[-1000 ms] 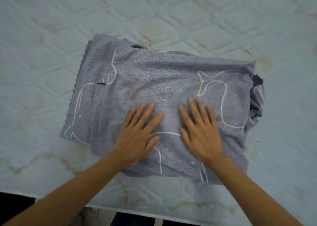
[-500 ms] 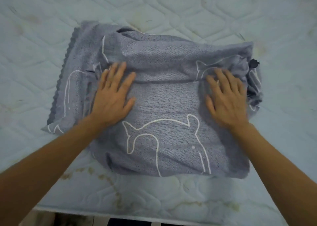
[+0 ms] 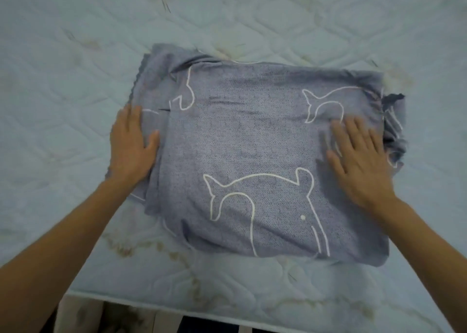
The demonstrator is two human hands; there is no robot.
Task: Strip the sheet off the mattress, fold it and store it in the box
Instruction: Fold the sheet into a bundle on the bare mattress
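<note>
A grey-blue sheet (image 3: 252, 140) with white outline animals lies folded into a rough rectangle on the bare quilted mattress (image 3: 63, 85). My left hand (image 3: 132, 147) lies flat with straight fingers on the sheet's left edge, where the folded layers overlap. Flat on the right side, just inside the bunched right edge, rests my right hand (image 3: 358, 160) with fingers spread. No box is in view.
The pale mattress carries brownish stains near its front edge (image 3: 177, 305). Below that edge a strip of light floor (image 3: 83, 315) shows. Bare mattress surrounds the sheet on all sides.
Both hands have slid outward across the sheet from its middle to its left and right edges. The sheet's surface lies flatter than before.
</note>
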